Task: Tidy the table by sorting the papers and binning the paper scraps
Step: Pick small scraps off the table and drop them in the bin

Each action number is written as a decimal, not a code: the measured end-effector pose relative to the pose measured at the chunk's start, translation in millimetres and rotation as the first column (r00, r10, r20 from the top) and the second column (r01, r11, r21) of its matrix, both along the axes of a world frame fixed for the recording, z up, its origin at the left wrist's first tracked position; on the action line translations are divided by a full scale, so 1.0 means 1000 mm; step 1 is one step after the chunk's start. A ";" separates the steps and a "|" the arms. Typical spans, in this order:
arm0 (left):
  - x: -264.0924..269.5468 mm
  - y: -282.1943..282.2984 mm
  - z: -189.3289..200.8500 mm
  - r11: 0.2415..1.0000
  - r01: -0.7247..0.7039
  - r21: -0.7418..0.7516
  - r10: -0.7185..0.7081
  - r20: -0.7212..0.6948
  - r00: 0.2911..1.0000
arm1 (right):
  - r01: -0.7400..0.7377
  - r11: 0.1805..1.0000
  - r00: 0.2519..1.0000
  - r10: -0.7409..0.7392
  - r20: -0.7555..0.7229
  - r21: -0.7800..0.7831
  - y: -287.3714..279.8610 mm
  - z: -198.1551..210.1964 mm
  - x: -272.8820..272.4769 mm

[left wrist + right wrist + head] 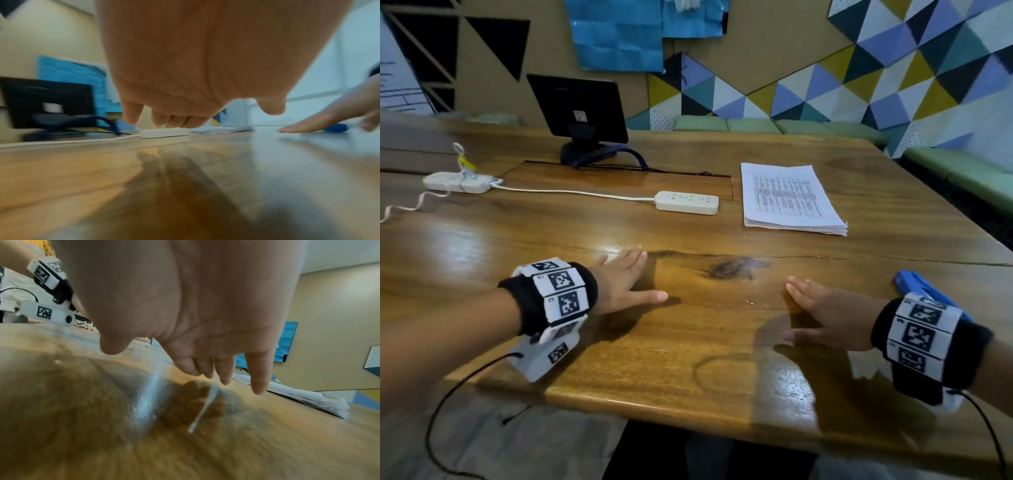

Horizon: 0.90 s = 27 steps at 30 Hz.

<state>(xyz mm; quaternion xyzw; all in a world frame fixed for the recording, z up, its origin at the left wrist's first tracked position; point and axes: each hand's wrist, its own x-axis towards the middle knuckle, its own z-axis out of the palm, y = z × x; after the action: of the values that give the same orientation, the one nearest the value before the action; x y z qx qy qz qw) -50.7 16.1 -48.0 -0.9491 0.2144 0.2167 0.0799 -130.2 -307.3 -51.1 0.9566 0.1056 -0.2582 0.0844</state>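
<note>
Both hands are flat and holding nothing, fingers spread: left hand (626, 277) and right hand (825, 318) hover low over the wooden table (688, 359), nearer me than the paper stack (789, 198). No scraps visible. The stack sits beyond the right hand, right of the power strip (687, 202). Looks light but floppy and slidey, so I'd pinch 1 long edge, thumb on top.
</note>
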 end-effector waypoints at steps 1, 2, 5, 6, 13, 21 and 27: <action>0.009 0.017 -0.001 0.998 -0.064 0.028 0.063 0.038 0.997 | 0.015 1.000 1.000 -0.015 -0.012 -0.009 0.000 0.000 -0.002; 0.018 0.033 -0.003 0.990 -0.125 0.059 0.121 0.072 0.990 | 0.028 1.000 0.999 -0.028 -0.022 -0.014 0.001 0.001 -0.004; 0.037 0.065 -0.013 0.967 -0.217 0.134 0.203 0.111 0.973 | 0.015 1.000 1.000 -0.015 -0.026 -0.014 0.010 0.001 -0.007; 0.040 0.071 -0.016 0.961 -0.231 0.150 0.215 0.113 0.970 | -0.001 1.000 1.000 0.001 -0.023 -0.011 0.014 0.000 -0.008; -0.004 0.027 -0.017 0.993 -0.052 0.102 0.052 0.006 0.999 | -0.007 1.000 1.000 0.007 0.005 -0.008 0.047 -0.005 -0.009; -0.037 -0.044 -0.017 0.961 0.272 0.058 -0.265 -0.102 0.959 | -0.094 0.995 0.994 0.093 -0.053 -0.032 0.091 -0.005 -0.001; -0.002 -0.032 -0.006 0.986 0.164 -0.014 -0.164 -0.014 0.986 | -0.063 0.998 0.998 0.063 -0.006 -0.029 0.072 0.007 0.001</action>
<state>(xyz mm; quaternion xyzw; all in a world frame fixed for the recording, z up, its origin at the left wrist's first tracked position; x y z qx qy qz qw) -52.5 -15.6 -54.0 -0.9270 0.2938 0.2149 0.0899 -129.1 -235.7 -44.2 0.9508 0.1320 -0.2594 0.1063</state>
